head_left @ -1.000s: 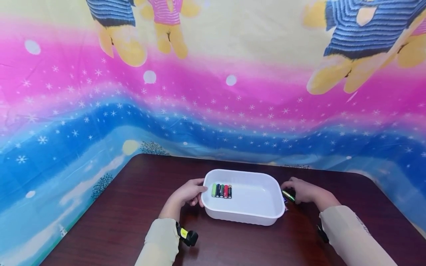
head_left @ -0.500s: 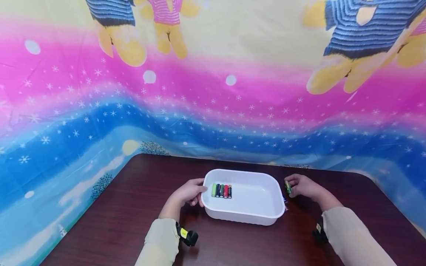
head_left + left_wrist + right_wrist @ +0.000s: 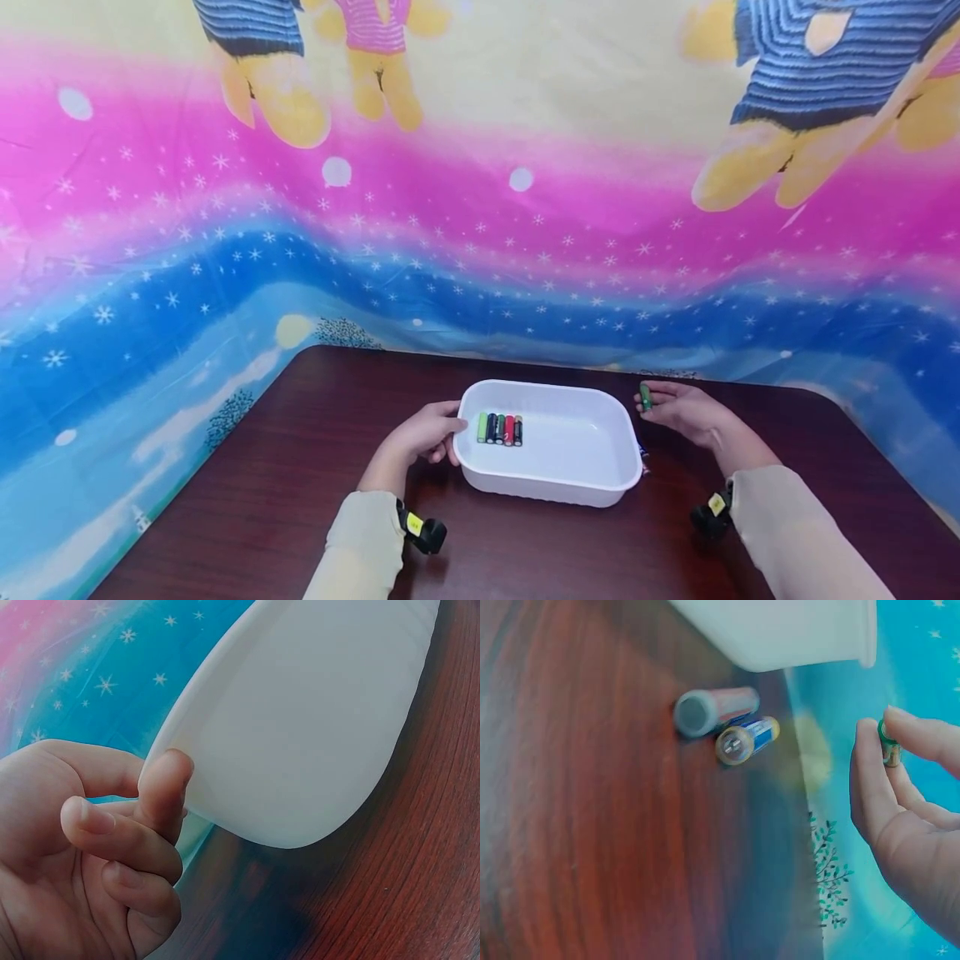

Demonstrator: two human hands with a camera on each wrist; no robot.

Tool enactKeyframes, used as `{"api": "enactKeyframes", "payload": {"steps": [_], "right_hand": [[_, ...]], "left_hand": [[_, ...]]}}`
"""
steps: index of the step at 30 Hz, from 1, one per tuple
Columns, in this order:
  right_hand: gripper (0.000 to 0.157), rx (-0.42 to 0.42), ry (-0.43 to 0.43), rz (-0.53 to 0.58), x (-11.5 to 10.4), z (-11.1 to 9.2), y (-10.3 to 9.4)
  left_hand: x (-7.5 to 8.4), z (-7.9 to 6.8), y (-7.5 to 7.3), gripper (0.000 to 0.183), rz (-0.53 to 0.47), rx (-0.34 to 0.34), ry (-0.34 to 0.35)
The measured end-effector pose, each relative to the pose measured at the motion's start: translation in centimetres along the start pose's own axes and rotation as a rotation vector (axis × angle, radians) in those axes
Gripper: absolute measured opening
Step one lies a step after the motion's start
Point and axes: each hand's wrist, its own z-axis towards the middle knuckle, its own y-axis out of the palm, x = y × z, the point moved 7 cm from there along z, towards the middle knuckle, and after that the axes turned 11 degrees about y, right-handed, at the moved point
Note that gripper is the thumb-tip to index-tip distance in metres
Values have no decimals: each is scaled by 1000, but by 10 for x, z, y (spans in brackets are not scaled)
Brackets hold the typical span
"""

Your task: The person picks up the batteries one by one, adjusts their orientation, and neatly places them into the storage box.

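My left hand pinches the left end of a white plastic basin by its rim. Close up in the left wrist view, the thumb and a finger meet at the basin's wall. Inside the basin, several batteries lie side by side in a row toward the left: light green, dark, red and black. Beyond the basin's right end, my right hand pinches a green battery between thumb and fingertips, raised over the table. Its gold end shows in the right wrist view.
Beside the basin's right end, two more batteries lie on the dark wooden table: a red and grey one and a blue and gold one. A printed cloth hangs behind the table.
The right hand has lifted the green battery off the table and moved back and up with it, turning it more upright. The left hand and the basin stay put.
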Motion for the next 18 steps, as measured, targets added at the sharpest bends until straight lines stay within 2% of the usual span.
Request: {"api": "enactKeyframes", "payload": {"steps": [3, 9, 18], "right_hand": [[80, -12, -13, 15, -7, -1, 2], [81, -10, -25, -32, -22, -2, 7], [76, -52, -66, -66, -45, -2, 26]], "left_hand": [[0, 0, 0, 50, -8, 0, -1], [0, 0, -1, 50, -16, -3, -9], [2, -1, 0, 50, -17, -7, 13]]}}
